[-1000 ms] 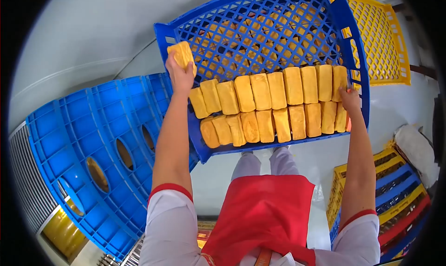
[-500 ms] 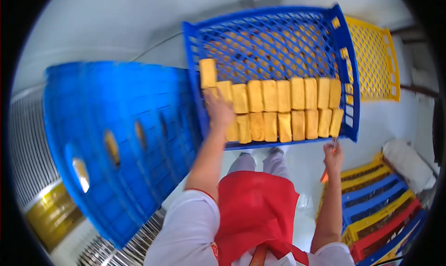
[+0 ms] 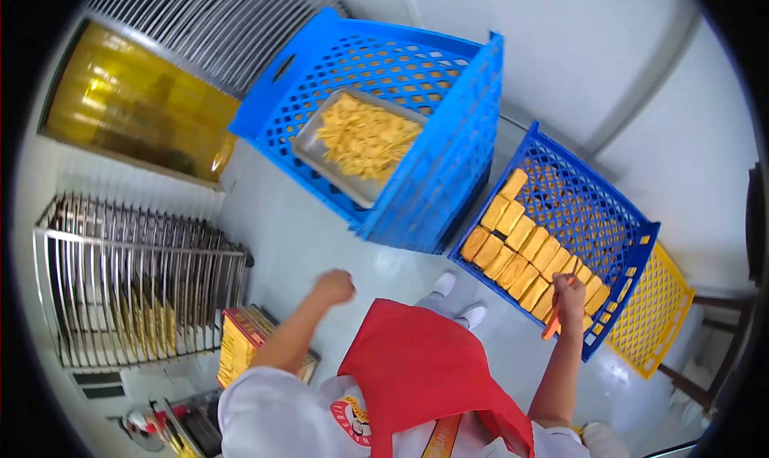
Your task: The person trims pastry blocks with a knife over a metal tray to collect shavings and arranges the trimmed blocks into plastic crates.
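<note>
My right hand point(image 3: 569, 294) is closed around an orange-handled knife point(image 3: 551, 325), held over the near right part of the dark blue crate point(image 3: 647, 254). Rows of golden, brick-shaped loaves point(image 3: 522, 280) lie in that crate along its near side, and one loaf point(image 3: 513, 184) sits apart at the far left end. My left hand point(image 3: 335, 286) is curled into a loose fist above the floor, apart from the crates, with nothing visible in it. A taller light blue crate point(image 3: 432, 170) stands ahead, with a metal tray point(image 3: 308, 147) of yellow cut strips point(image 3: 364, 138) inside.
A yellow crate point(image 3: 669, 298) is beside the dark blue one at right. Metal racks point(image 3: 144, 282) stand on the left, near a yellow translucent panel point(image 3: 136, 98). A red crate with yellow contents point(image 3: 237, 347) lies below my left forearm. Grey floor point(image 3: 392, 274) shows between them.
My view has swung left, bringing the metal tray in the light blue crate into sight. My left hand has left the loaves and moved away leftward. My right hand still holds the knife.
</note>
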Demonstrator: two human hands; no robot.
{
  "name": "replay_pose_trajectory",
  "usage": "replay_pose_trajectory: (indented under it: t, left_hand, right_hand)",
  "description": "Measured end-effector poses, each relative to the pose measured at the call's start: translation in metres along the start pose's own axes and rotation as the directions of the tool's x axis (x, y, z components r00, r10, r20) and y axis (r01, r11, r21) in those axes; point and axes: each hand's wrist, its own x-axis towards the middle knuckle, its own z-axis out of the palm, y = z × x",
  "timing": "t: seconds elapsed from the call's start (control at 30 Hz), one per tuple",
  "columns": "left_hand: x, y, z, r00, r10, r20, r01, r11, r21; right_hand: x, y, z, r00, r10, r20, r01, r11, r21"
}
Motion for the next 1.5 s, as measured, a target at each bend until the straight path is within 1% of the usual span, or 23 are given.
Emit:
replay_pose_trajectory:
  t: [0.03, 0.07, 0.1, 0.23, 0.3, 0.33, 0.4, 0.43, 0.5, 0.57, 0.63, 0.73, 0.87, 0.9, 0.97, 1.07, 1.13, 1.27, 1.3, 1.33, 1.4, 1.43, 1.5]
  left_hand:
    - [-0.025, -0.008, -0.056, 0.992, -0.12, -0.034, 0.116, 0.989, -0.092]
    - [-0.057, -0.005, -0.111, 0.963, -0.237, -0.127, 0.174, 0.909, -0.378]
    - [-0.071, -0.013, -0.144, 0.934, -0.295, -0.2, 0.134, 0.81, -0.57]
    - [-0.079, -0.024, -0.234, 0.632, -0.23, -0.74, -0.229, 0.857, -0.461]
    - [-0.038, -0.052, -0.253, 0.545, -0.194, -0.816, -0.344, 0.835, -0.428]
    - [-0.008, -0.072, -0.258, 0.547, -0.164, -0.821, -0.372, 0.83, -0.414]
    - [0.053, -0.114, -0.265, 0.447, -0.054, -0.893, -0.284, 0.938, -0.199]
    - [0.07, -0.126, -0.271, 0.447, -0.013, -0.894, -0.321, 0.931, -0.174]
    - [0.102, -0.139, -0.28, 0.728, -0.13, -0.673, -0.17, 0.916, -0.362]
    - [0.109, -0.136, -0.293, 0.911, -0.15, -0.385, -0.144, 0.758, -0.636]
    - [0.146, -0.156, -0.282, 0.962, -0.009, -0.273, -0.214, 0.595, -0.774]
    - [0.147, -0.156, -0.279, 0.938, 0.123, -0.324, -0.339, 0.513, -0.788]
    - [0.111, -0.158, -0.29, 0.931, 0.206, -0.303, -0.366, 0.501, -0.784]
    - [0.101, -0.16, -0.298, 0.903, 0.19, -0.386, -0.429, 0.459, -0.778]
    - [0.076, -0.159, -0.332, 0.876, 0.18, -0.448, -0.48, 0.425, -0.767]
    - [0.02, -0.136, -0.377, 0.846, 0.123, -0.519, -0.503, 0.508, -0.7]
    - [-0.004, -0.116, -0.393, 0.812, 0.157, -0.562, -0.558, 0.492, -0.669]
    - [-0.022, -0.066, -0.385, 0.795, 0.222, -0.564, -0.605, 0.354, -0.713]
    - [-0.025, -0.05, -0.38, 0.806, 0.231, -0.544, -0.591, 0.313, -0.743]
    - [-0.03, -0.03, -0.374, 0.793, 0.239, -0.56, -0.609, 0.295, -0.737]
    - [-0.03, 0.003, -0.361, 0.781, 0.298, -0.549, -0.62, 0.267, -0.738]
    - [-0.024, 0.015, -0.353, 0.778, 0.348, -0.523, -0.616, 0.256, -0.745]
    - [-0.023, 0.047, -0.337, 0.684, 0.487, -0.543, -0.587, -0.075, -0.806]
  right_hand:
    - [0.0, -0.019, 0.005, 0.996, -0.077, 0.042, 0.074, 0.995, 0.062]
    - [-0.01, -0.05, 0.018, 0.989, -0.143, 0.04, 0.139, 0.987, 0.081]
    - [-0.014, -0.073, 0.03, 0.984, -0.155, 0.084, 0.145, 0.983, 0.111]
    - [-0.055, -0.162, 0.094, 0.937, -0.237, 0.256, 0.179, 0.957, 0.23]
    - [-0.072, -0.197, 0.119, 0.909, -0.251, 0.332, 0.146, 0.939, 0.31]
    - [-0.084, -0.213, 0.13, 0.901, -0.252, 0.353, 0.125, 0.931, 0.343]
    - [-0.099, -0.235, 0.147, 0.898, -0.275, 0.343, 0.139, 0.917, 0.373]
    - [-0.103, -0.243, 0.157, 0.885, -0.293, 0.362, 0.138, 0.908, 0.396]
    - [-0.107, -0.253, 0.178, 0.891, -0.314, 0.329, 0.191, 0.915, 0.355]
    - [-0.121, -0.257, 0.202, 0.902, -0.319, 0.29, 0.247, 0.934, 0.259]
    - [-0.125, -0.269, 0.227, 0.904, -0.338, 0.263, 0.3, 0.938, 0.176]
    - [-0.128, -0.278, 0.254, 0.915, -0.328, 0.235, 0.324, 0.944, 0.055]
    - [-0.157, -0.268, 0.262, 0.917, -0.395, 0.056, 0.398, 0.906, -0.14]
    - [-0.162, -0.272, 0.264, 0.907, -0.419, 0.034, 0.417, 0.887, -0.198]
    - [-0.167, -0.29, 0.268, 0.918, -0.393, 0.045, 0.395, 0.907, -0.146]
    - [-0.164, -0.301, 0.263, 0.914, -0.395, 0.096, 0.401, 0.914, -0.056]
    - [-0.173, -0.307, 0.249, 0.794, -0.587, -0.157, 0.553, 0.805, -0.214]
    - [-0.203, -0.309, 0.201, 0.872, -0.469, -0.14, 0.461, 0.883, -0.085]
    - [-0.181, -0.292, 0.19, 0.83, -0.526, -0.186, 0.547, 0.832, 0.089]
    - [-0.182, -0.283, 0.171, 0.906, -0.421, -0.049, 0.417, 0.865, 0.279]
    - [-0.167, -0.249, 0.128, 0.895, -0.443, -0.059, 0.431, 0.82, 0.376]
    - [-0.174, -0.242, 0.119, 0.886, -0.444, -0.138, 0.458, 0.786, 0.415]
    - [-0.168, -0.217, 0.081, 0.885, -0.393, -0.25, 0.465, 0.775, 0.429]
